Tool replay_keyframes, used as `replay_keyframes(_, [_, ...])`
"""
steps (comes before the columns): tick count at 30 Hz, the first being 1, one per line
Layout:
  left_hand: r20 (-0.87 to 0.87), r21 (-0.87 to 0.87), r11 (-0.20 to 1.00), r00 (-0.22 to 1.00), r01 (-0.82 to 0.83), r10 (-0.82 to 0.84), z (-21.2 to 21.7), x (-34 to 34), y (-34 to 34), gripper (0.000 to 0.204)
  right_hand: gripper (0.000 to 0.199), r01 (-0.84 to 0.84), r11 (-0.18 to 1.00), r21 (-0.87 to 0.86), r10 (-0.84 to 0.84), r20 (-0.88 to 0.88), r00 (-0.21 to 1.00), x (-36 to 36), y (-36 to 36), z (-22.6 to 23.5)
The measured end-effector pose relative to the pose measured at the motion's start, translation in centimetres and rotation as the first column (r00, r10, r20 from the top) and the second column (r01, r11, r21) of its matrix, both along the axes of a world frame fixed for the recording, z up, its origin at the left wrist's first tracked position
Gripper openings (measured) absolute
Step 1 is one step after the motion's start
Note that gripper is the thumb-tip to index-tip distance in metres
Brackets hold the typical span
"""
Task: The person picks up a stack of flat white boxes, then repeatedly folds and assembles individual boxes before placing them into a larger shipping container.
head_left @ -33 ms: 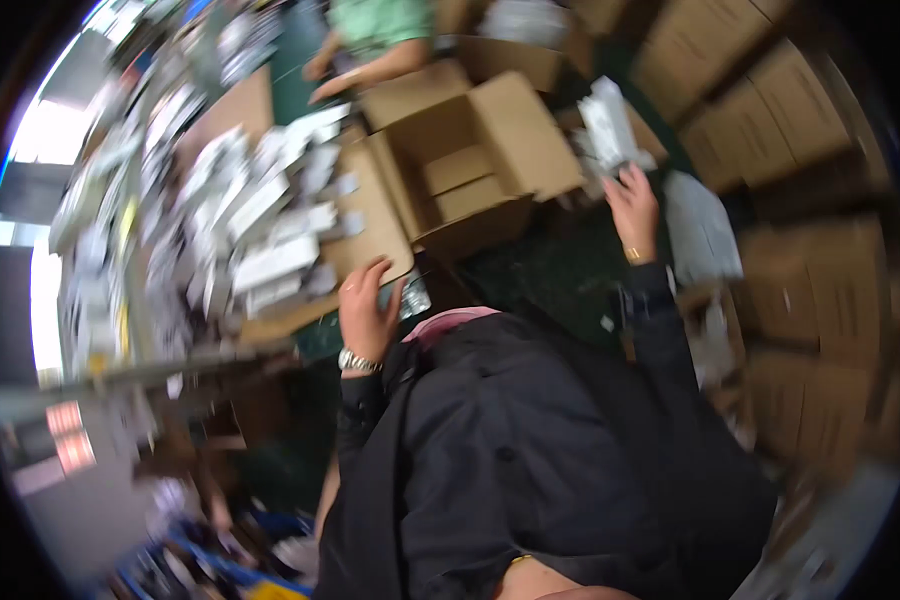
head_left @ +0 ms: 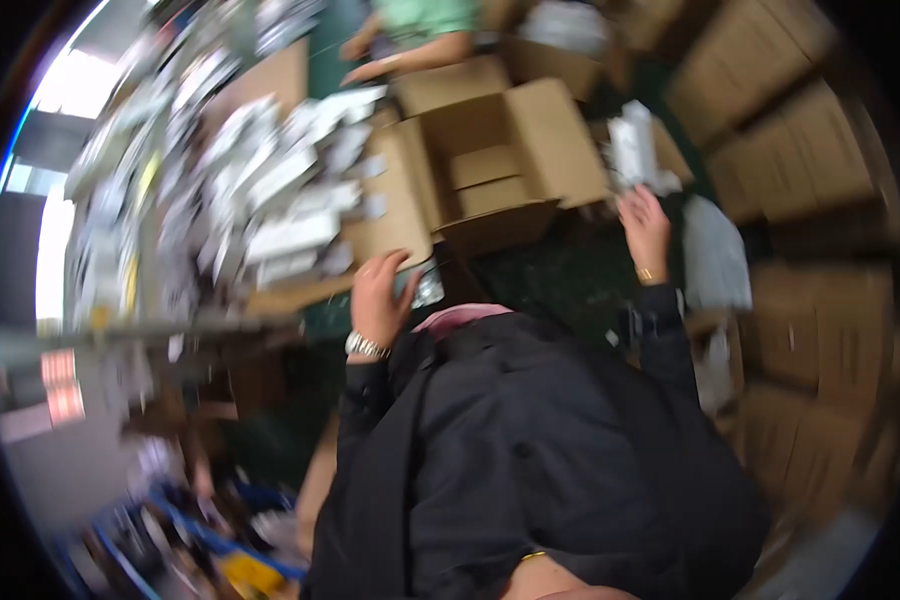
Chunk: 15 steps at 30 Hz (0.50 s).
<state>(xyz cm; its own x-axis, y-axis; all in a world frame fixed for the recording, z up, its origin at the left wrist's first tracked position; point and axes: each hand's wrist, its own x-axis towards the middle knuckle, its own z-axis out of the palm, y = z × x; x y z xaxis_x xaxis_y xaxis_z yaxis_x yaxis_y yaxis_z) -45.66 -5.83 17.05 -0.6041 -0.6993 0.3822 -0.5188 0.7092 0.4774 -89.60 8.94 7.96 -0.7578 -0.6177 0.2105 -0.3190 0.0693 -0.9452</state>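
Observation:
My left hand (head_left: pixel 378 298), with a metal watch at the wrist, is held at the near edge of a brown cardboard sheet (head_left: pixel 402 190) on the worktable. Its thumb and fingers are apart and nothing shows between them. A pile of small white boxes (head_left: pixel 292 236) lies on the table just beyond. On the right, my right hand (head_left: pixel 645 228) reaches forward, fingers loosely spread, by the lower end of some white boxes (head_left: pixel 632 145) in a carton. Blur hides whether the fingertips touch them. Between the hands stands an open brown carton (head_left: pixel 490 195) with bare inside walls.
A person in a green top (head_left: pixel 425 18) works at the far side of the table. Brown cartons (head_left: pixel 810 150) are stacked along the right. A pale plastic bag (head_left: pixel 715 255) is near my right forearm. At lower left are a blue-edged crate (head_left: pixel 225 545) and assorted items.
The whole view has shifted, so the table, carton and stacks appear slightly farther right and lower. Both hands keep much the same pose; nothing is visibly picked up or released.

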Motion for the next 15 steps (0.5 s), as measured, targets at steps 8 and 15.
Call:
replay_keyframes(8, [0.367, 0.223, 0.831, 0.833, -0.51, 0.413, -6.0, 14.4, 3.9, 0.035, 0.029, -0.709, 0.667, 0.231, 0.58, 0.437, 0.688, 12.0, -3.2, -0.1])
replay_keyframes(15, [0.375, 0.327, 0.451, 0.552, -0.831, 0.745, -8.9, 24.2, 7.6, 0.03, 0.032, -0.784, 0.545, 0.296, 0.689, 0.373, 0.621, 14.0, -6.5, 0.1])
